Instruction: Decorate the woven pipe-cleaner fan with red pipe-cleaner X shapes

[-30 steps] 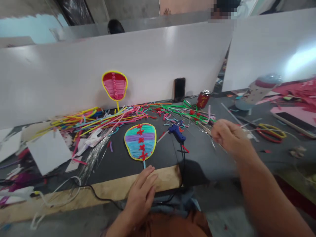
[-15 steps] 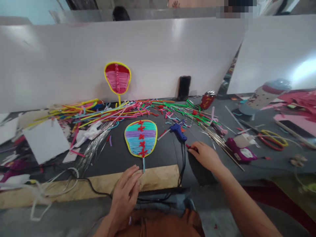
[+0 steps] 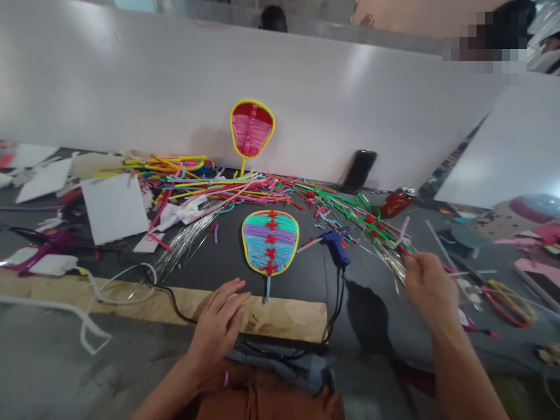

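A hand fan (image 3: 254,248) made of pipe cleaners, with a yellow rim, green, purple and blue bands and red crosses down the middle, lies on the dark table. Its light blue handle (image 3: 268,289) reaches over the wooden board. My left hand (image 3: 223,315) rests open on that board, beside the handle and apart from it. Over at the right, my right hand (image 3: 431,286) pinches a short red pipe cleaner piece (image 3: 403,251) above the silver strands (image 3: 391,262). A blue glue gun (image 3: 336,248) lies between the fan and my right hand.
A pink and red fan (image 3: 252,131) stands against the white partition (image 3: 175,99). Before it lie heaped pipe cleaners (image 3: 227,189). A phone (image 3: 359,170), a red can (image 3: 398,201) and scissors (image 3: 503,303) are at right. White cards (image 3: 114,207) and cables (image 3: 118,300) lie left.
My right hand has moved right, away from the glue gun, with the red piece between its fingers. My left hand stays by the fan's handle. The view has tilted.
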Demonstrator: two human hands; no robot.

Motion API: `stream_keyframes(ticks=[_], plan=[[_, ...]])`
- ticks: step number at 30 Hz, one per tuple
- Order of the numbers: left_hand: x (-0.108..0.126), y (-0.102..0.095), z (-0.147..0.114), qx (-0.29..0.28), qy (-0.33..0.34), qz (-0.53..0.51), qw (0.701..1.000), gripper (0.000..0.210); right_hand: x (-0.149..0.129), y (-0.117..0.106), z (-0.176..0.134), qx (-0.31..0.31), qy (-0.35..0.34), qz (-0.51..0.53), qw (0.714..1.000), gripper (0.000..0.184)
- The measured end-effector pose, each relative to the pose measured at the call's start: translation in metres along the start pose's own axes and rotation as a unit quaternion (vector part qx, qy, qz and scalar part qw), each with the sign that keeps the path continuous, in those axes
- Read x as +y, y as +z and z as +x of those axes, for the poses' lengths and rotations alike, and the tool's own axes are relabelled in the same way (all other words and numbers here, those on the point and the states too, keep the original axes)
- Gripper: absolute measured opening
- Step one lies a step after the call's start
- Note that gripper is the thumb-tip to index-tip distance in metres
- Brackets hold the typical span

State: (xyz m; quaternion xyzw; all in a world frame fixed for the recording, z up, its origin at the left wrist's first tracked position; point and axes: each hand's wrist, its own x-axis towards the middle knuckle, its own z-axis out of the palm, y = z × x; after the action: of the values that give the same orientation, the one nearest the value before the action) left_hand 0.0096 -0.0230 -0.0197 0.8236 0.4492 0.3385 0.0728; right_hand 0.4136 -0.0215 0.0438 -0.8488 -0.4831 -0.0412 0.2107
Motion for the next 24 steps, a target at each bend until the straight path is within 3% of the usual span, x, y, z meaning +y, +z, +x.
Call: stream_keyframes(ticks=[3,6,10,15,19,24], plan=[[0.003,0.002,0.0,-0.01,-0.003,-0.003,1.0,0.029,-0.006,-0.004,0.007,0.039,0.007,-0.014,0.999,0.019],[0.005,0.002,0.001,-0.025,-0.035,0.023,0.999,0.023,-0.012,-0.002,0.014,0.037,-0.003,-0.03,0.999,0.021],[0.012,0.004,0.005,-0.071,-0.077,0.041,0.994,0.009,-0.014,0.009,0.018,0.041,-0.07,-0.054,0.995,0.023],[0.021,0.015,0.019,-0.097,-0.069,0.055,0.991,0.012,-0.006,0.022,0.018,-0.088,-0.207,-0.091,0.97,0.024],[0.023,0.023,0.029,-0.083,-0.053,0.076,0.992,0.009,-0.007,0.019,0.013,-0.104,-0.156,-0.119,0.975,0.03],[0.019,0.028,0.032,-0.064,-0.032,0.104,0.992,0.012,-0.014,0.014,0.009,-0.008,-0.121,-0.111,0.986,0.033]])
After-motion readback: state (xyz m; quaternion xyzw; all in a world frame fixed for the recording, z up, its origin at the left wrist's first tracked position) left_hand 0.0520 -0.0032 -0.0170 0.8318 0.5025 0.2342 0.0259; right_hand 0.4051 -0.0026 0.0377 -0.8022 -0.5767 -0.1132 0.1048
